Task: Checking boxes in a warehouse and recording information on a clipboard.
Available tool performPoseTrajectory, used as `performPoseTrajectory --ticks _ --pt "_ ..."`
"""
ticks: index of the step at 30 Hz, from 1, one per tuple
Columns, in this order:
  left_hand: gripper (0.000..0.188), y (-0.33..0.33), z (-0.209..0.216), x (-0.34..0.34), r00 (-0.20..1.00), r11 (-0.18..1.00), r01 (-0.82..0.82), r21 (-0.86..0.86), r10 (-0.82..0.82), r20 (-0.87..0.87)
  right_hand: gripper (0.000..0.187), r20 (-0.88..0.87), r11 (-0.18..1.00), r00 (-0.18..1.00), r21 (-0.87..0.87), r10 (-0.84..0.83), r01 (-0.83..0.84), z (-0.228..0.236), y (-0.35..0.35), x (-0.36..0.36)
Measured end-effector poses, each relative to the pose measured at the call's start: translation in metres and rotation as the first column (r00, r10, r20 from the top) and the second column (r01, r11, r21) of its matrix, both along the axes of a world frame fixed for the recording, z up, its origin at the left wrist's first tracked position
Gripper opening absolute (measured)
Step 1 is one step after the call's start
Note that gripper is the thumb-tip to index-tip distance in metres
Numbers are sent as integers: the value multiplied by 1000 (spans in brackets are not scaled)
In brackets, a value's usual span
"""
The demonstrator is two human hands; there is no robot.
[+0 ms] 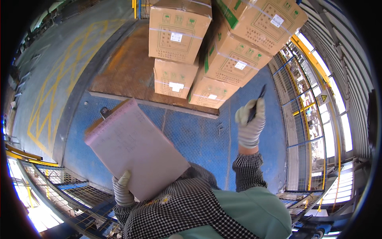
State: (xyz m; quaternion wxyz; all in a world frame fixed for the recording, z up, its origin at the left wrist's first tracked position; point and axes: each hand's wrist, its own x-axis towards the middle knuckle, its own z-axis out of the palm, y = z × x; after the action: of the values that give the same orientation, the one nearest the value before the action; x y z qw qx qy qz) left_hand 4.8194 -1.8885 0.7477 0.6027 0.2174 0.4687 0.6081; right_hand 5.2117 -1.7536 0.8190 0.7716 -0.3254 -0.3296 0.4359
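My left hand (123, 189), in a striped white work glove, grips the lower left edge of a clipboard (105, 113) with its thumb on top. Sheets of paper (139, 149) with faint writing cover the board, which leans against my checked apron. A dark metal clip sits at its far edge. My right hand (251, 124), gloved alike, is raised on the right, apart from the clipboard. Its fingers close around a black pen (262, 91), whose one end points up and away.
Tall brown cartons (175, 44) bound with straps stand stacked ahead on a rusty plate (123, 65). Blue checkered metal flooring (191, 129) lies beneath me. Mesh fencing (300, 119) runs along the right, with more mesh (67, 191) at lower left. Yellow floor markings (59, 87) lie at left.
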Motion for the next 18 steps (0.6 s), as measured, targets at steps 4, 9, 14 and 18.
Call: performPoseTrajectory --ticks 4,9,14,18 --pt "39 -12 -10 -10 1000 1000 -12 27 12 -21 40 -184 969 968 -145 171 -199 -51 -8 -11" --pt "36 -18 21 -18 1000 998 5 -60 -3 19 41 -298 931 917 -168 266 -325 -50 -4 -40" --pt "39 -29 21 -35 997 998 -60 7 60 54 41 -249 902 903 -170 351 -397 -37 8 -73" --pt "43 -32 9 -50 996 996 -83 19 83 39 40 -219 878 879 -141 423 -457 -44 24 -87"
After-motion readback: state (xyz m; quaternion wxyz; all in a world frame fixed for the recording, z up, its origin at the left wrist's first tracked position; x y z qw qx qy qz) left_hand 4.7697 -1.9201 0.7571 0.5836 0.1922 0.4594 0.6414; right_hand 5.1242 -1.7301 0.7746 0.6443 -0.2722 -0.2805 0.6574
